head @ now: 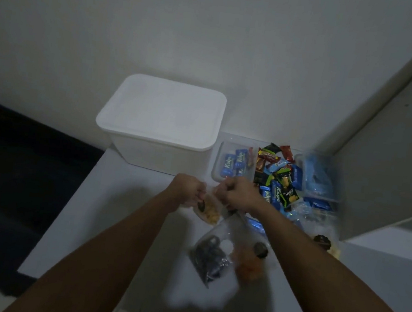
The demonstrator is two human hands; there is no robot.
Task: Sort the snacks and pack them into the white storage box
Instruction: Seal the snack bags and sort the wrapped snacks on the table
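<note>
The white storage box (159,124) stands at the back of the white table with its lid on. In front of it, my left hand (186,189) and my right hand (238,193) both pinch the top of a small clear bag of yellow snacks (209,212). Right of the box lies a pile of wrapped snacks (278,180), blue, black and red. A clear tray (235,163) beside the box holds several blue packets. Nearer to me lie a clear bag of dark snacks (209,258) and a bag of orange snacks (248,268).
The white table (120,210) ends at its left edge, with dark floor (16,171) beyond. A grey cabinet side (390,165) rises on the right. A clear container of blue packets (317,177) sits by it. Two dark round snacks (321,242) lie near the right edge.
</note>
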